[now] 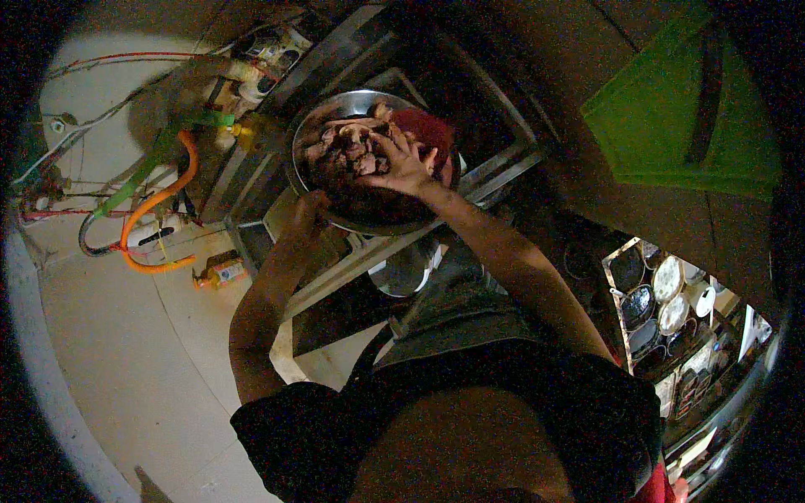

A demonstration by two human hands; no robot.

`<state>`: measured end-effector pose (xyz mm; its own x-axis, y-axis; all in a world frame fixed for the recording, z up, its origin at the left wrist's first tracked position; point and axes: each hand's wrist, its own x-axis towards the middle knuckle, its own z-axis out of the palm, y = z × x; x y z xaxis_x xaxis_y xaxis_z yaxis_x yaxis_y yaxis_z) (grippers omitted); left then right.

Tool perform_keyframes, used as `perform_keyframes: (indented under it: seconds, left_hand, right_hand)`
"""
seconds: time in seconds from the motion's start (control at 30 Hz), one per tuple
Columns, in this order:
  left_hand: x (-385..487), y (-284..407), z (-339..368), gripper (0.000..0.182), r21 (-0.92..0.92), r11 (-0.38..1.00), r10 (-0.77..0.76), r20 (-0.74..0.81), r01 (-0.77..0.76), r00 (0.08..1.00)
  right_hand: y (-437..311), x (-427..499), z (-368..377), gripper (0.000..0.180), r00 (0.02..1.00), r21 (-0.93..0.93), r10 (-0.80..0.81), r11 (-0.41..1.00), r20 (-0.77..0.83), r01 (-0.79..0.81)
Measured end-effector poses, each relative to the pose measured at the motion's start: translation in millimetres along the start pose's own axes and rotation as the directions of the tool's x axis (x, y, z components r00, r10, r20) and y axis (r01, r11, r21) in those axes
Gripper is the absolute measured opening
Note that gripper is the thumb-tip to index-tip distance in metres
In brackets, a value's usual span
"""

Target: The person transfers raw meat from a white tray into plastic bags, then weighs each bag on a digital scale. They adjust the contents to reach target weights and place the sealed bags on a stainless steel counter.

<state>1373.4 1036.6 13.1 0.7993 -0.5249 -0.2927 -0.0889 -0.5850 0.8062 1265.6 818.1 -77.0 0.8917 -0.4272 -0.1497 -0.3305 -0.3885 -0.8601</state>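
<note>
A round metal bowl (353, 102) rests on a metal-framed stand or sink in front of me. It holds several pieces of what looks like raw meat (358, 154). Palm down inside the bowl, my right hand (405, 166) touches the pieces with its fingers spread. My left hand (311, 209) grips the near left part of the rim, its fingertips partly in shadow. A dark red mass (427, 129) lies at the bowl's right side, partly behind my right hand; I cannot tell what it is. Deep shadow hides the bowl's near part.
Metal frame bars (503, 176) run under and beyond the bowl. To the left are an orange hose (160, 198), a green hose (135, 182), cables and a small bottle (227, 274). A green bag or cloth (666, 119) is at right. Pots and pans (668, 278) stand farther down the right.
</note>
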Motion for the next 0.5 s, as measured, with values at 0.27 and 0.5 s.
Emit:
perform_keyframes:
  seconds: [0.27, 0.5]
  left_hand:
    - [12.5, 10.2, 17.2, 0.015, -0.336, 0.807, -0.459, 0.161, 0.486, 0.874]
    - [11.5, -7.6, 6.6, 0.019, -0.348, 0.818, -0.439, 0.136, 0.458, 0.888]
  right_hand:
    - [1.7, -7.8, 0.1, 0.090, 0.992, 0.089, -0.002, 0.996, -0.125, 0.013]
    - [5.2, -5.2, 14.2, 0.086, 0.959, 0.100, -0.011, 0.994, -0.283, 0.041]
